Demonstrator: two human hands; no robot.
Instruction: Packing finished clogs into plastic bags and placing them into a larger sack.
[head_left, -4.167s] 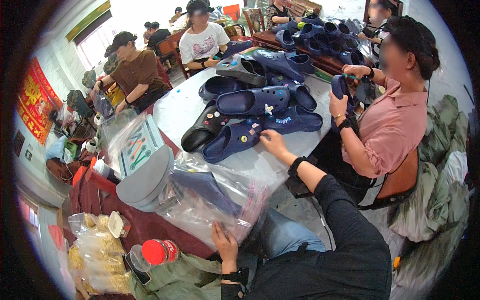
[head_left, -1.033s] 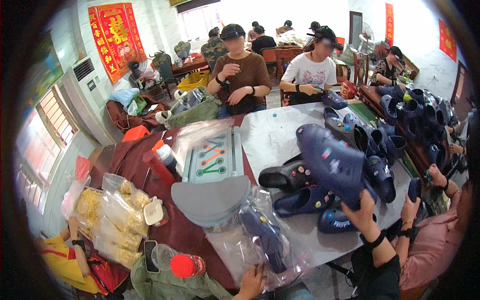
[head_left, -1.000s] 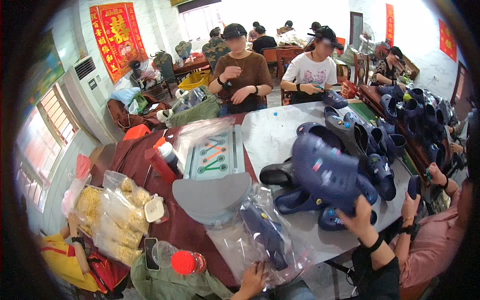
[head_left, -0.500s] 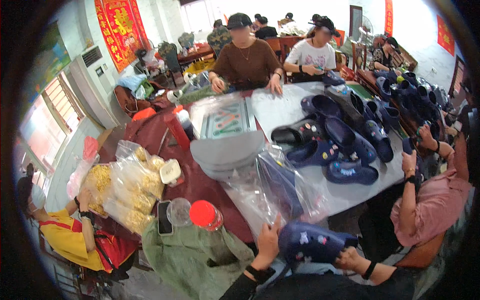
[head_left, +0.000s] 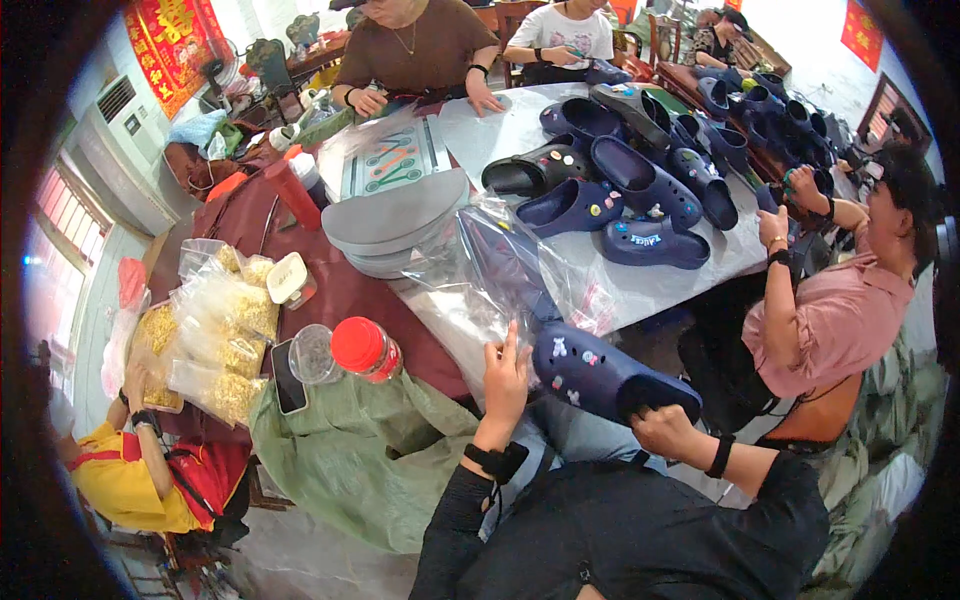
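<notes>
My right hand (head_left: 667,431) is closed on the heel end of a navy clog (head_left: 600,372), which has small decorations on its upper. The clog is tilted, its toe pointing up and to the left. Beside that toe is my left hand (head_left: 507,382), at least two fingers stretched upward and apart; I see nothing gripped in it. Just beyond, a clear plastic bag (head_left: 575,278) lies on the table, with a dark blue shape (head_left: 497,250) in or under it. Whether my left fingers touch the bag I cannot tell.
Several clogs, including a navy clog (head_left: 655,243), are piled ahead to the right. Grey curved pads (head_left: 400,215) are stacked at the centre. A red-lidded jar (head_left: 366,349), phone (head_left: 289,378) and green sack (head_left: 350,465) lie left. Co-workers sit around.
The view has tilted down and shifted right, so the table appears higher and further left. My right hand still holds the clog, with my left hand near its toe.
</notes>
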